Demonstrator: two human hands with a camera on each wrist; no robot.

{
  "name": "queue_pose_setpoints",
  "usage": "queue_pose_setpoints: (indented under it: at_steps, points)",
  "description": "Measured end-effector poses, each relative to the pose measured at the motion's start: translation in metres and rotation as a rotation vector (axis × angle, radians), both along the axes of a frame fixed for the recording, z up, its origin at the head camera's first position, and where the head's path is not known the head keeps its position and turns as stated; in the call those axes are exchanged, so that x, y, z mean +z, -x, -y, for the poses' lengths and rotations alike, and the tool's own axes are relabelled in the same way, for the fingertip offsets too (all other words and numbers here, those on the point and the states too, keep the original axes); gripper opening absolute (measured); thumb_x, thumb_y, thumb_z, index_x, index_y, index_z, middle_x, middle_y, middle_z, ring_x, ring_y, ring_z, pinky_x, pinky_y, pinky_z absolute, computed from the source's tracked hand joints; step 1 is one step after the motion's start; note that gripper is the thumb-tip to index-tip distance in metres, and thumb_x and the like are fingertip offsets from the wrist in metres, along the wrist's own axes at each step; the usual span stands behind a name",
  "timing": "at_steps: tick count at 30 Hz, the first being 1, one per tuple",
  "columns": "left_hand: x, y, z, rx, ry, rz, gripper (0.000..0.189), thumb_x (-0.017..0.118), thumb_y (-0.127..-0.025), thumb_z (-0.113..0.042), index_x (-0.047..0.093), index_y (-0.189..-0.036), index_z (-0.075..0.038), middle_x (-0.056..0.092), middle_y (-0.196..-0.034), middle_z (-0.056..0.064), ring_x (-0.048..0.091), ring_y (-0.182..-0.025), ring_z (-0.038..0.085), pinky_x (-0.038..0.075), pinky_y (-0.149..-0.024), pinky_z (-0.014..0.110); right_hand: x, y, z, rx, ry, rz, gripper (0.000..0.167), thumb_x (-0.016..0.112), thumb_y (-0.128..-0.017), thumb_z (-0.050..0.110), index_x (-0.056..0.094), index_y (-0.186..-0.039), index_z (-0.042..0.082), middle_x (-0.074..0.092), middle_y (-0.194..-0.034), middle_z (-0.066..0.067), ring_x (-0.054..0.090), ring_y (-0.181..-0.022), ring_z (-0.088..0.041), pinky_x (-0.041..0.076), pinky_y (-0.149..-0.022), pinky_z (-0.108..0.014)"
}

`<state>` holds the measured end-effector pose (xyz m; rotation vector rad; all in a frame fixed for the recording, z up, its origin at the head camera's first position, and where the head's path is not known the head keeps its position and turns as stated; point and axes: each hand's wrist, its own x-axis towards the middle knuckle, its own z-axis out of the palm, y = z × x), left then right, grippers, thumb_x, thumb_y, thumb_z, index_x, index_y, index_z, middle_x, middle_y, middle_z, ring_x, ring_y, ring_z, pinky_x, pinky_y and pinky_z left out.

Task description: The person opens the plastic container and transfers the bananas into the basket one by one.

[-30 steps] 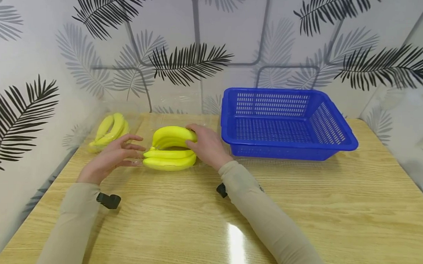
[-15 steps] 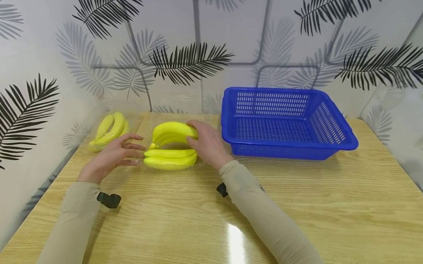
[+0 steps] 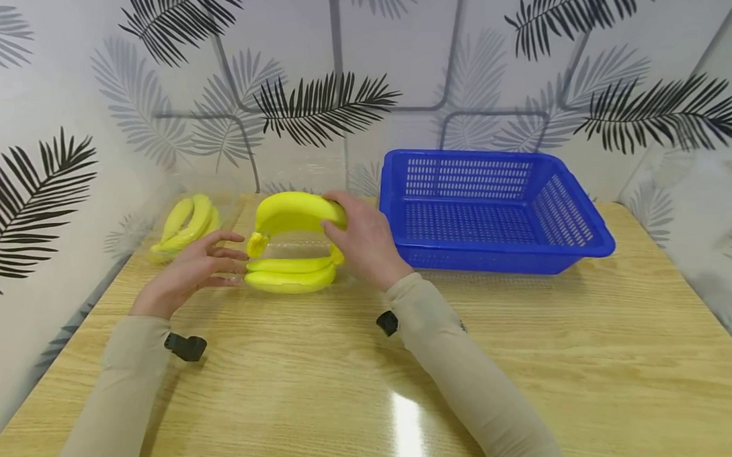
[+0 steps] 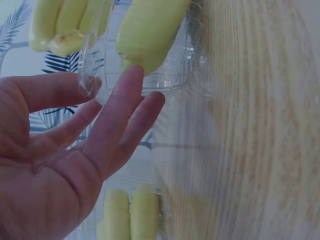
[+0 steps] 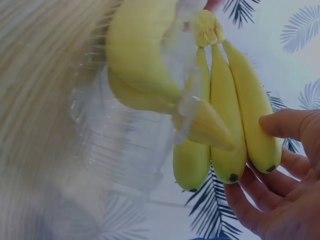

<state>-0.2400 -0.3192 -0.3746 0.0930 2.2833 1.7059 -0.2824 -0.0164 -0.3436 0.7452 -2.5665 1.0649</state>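
My right hand (image 3: 365, 238) grips a bunch of yellow bananas (image 3: 294, 209), raised at the back of a clear plastic box (image 5: 120, 145). In the right wrist view its fingers and thumb lie around the dark-tipped ends, and the stem end points away. A second bunch of bananas (image 3: 288, 279) is lower down in the box. My left hand (image 3: 189, 269) is at the box's left side, fingers mostly extended. In the left wrist view one fingertip touches the clear rim (image 4: 87, 75), with bananas just beyond it.
Another clear box with a bunch of bananas (image 3: 187, 225) stands behind the left hand at the back left. A blue perforated basket (image 3: 480, 253) sits to the right of the right hand. The wooden table (image 3: 276, 387) meets a leaf-patterned wall (image 3: 396, 55).
My right hand has lifted the upper bunch of bananas and tilted it away from the lower one. My left hand has stayed at the box's side.
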Motion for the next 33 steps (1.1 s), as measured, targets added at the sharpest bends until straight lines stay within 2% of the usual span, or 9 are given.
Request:
queue_pose_setpoints:
  at_steps: [10,18,24,33]
  points:
    - [0.0,-0.001,-0.004,0.006,0.003,0.007,0.057,0.061,-0.099,-0.011,0.031,-0.146,-0.004,0.042,-0.14,0.028,0.063,-0.107,0.028,0.055,-0.089,0.037,0.022,-0.007,-0.025,-0.01,0.132,-0.025,0.04,0.068,-0.095,0.02,0.059,-0.134,0.016,0.065,-0.12,0.0,0.059,-0.098,-0.012,0.049,-0.085,-0.029]
    - [0.003,-0.001,-0.004,-0.003,0.009,-0.003,0.059,0.061,-0.099,-0.013,0.029,-0.147,-0.003,0.041,-0.14,0.027,0.064,-0.104,0.026,0.055,-0.089,0.037,0.036,-0.006,-0.063,-0.054,0.163,-0.066,0.04,0.066,-0.096,0.018,0.058,-0.135,0.015,0.063,-0.122,-0.002,0.059,-0.096,-0.015,0.051,-0.079,-0.029]
    - [0.005,0.0,-0.005,0.003,0.009,0.005,0.059,0.06,-0.098,-0.01,0.028,-0.147,-0.002,0.04,-0.141,0.027,0.064,-0.105,0.025,0.055,-0.089,0.037,0.042,-0.004,-0.097,-0.109,0.19,-0.036,0.041,0.064,-0.097,0.021,0.056,-0.137,0.018,0.062,-0.123,-0.004,0.057,-0.093,-0.017,0.052,-0.071,-0.031]
    - [0.002,-0.002,-0.004,-0.007,0.004,-0.002,0.061,0.062,-0.099,-0.014,0.028,-0.148,-0.004,0.041,-0.141,0.027,0.064,-0.104,0.024,0.055,-0.089,0.036,0.038,0.002,-0.149,-0.205,0.184,-0.033,0.043,0.064,-0.097,0.024,0.055,-0.139,0.018,0.061,-0.125,-0.006,0.058,-0.092,-0.022,0.05,-0.068,-0.035]
